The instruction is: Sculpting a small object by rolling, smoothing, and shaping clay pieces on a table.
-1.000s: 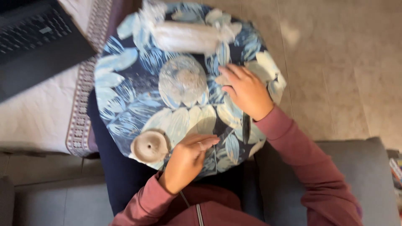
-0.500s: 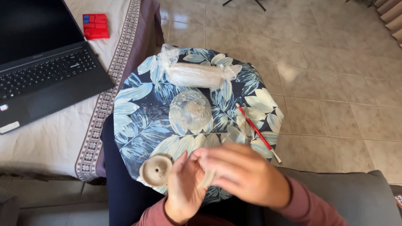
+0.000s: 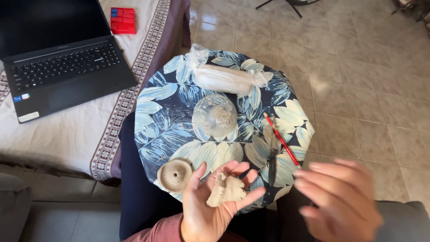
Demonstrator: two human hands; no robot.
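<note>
The left hand (image 3: 210, 204) lies palm up, fingers (image 3: 242, 172) spread and relaxed, not clenched, and a small pale grey lump of clay (image 3: 226, 190) rests loose in the hollow of the palm, its upper edge reaching the base of the fingers while the thumb (image 3: 197, 177) stands off to its left without pressing it. The lump is flattish and irregular, with ragged torn edges, a rough crumpled surface and a little knob sticking up at its top. The right hand (image 3: 340, 201) hovers just to the right of it, open, fingers stretched out toward the left hand and holding nothing; it is blurred, so finer detail cannot be told. Both hands sit at the near rim of a round board covered in dark blue cloth with pale leaf print (image 3: 156, 116). On that board, just left of the left thumb, stands a small round clay dish with a hollow centre (image 3: 174, 175); further up lie a crumpled clear plastic ball (image 3: 215, 114) and a clay roll wrapped in clear plastic (image 3: 226, 78). A thin red pencil (image 3: 282, 140) lies slanted to the right, with a dark slender tool (image 3: 271, 166) beside it. To the left, an open black laptop (image 3: 62, 67) sits on a white cloth
</note>
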